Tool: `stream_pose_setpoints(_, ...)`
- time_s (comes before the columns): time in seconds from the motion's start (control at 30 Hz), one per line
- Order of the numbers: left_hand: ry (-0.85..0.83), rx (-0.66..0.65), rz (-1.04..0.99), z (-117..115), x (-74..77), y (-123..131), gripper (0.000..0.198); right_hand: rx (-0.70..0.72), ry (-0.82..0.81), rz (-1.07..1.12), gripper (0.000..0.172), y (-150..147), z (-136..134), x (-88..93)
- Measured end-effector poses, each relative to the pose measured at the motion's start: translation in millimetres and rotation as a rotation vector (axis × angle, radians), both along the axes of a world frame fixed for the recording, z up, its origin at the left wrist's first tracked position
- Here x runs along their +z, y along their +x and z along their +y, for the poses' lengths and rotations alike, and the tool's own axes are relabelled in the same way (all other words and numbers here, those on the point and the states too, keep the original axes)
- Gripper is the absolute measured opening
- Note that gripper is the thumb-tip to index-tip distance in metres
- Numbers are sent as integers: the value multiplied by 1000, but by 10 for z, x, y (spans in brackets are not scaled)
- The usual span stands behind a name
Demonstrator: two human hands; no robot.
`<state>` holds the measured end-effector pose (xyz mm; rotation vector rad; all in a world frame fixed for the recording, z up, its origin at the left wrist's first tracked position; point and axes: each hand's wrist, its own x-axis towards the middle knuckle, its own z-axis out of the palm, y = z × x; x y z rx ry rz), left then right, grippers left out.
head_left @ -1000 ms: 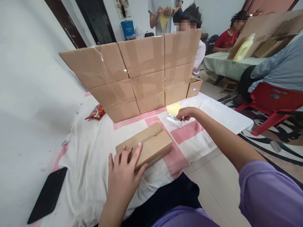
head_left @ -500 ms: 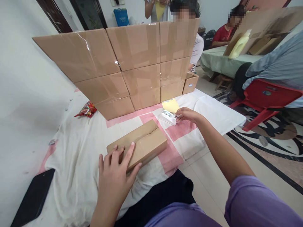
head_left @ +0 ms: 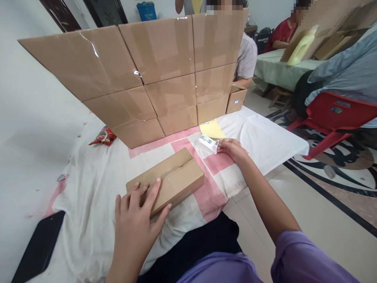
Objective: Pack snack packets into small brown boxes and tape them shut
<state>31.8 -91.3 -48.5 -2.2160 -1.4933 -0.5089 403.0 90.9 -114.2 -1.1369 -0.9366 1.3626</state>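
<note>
A closed brown cardboard box [head_left: 176, 173] lies flat on the cloth in front of me. My left hand [head_left: 140, 208] rests on its near left end, fingers spread over the top and thumb along the near edge. Farther off to the right, my right hand [head_left: 231, 148] has its fingertips pinched on the end of a small white item with a printed panel [head_left: 207, 144]; its exact kind is unclear. Just behind that item lies a yellow paper piece [head_left: 212, 129] with small printed marks.
A tall taped cardboard panel [head_left: 165, 70] stands across the table, beside a small carton [head_left: 236, 100]. Left are a red snack packet [head_left: 104, 136] and a black phone [head_left: 39, 245]. Other people sit beyond; a red chair [head_left: 343, 114] and yellow bottle [head_left: 303, 45] are right.
The view has shifted slightly, with the panel and box appearing a little farther left. Both hands keep their places on the box and the white item.
</note>
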Motion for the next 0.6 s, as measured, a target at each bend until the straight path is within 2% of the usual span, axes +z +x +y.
stream_pose_setpoints(0.33,-23,21,-37,-10,-28,-2,74,-24,-34,3,38,-5,50,-63)
stream_pose_setpoints(0.6,-45,14,-71,-15,-11,16,73,43,-54,-3,45,70,81,-142)
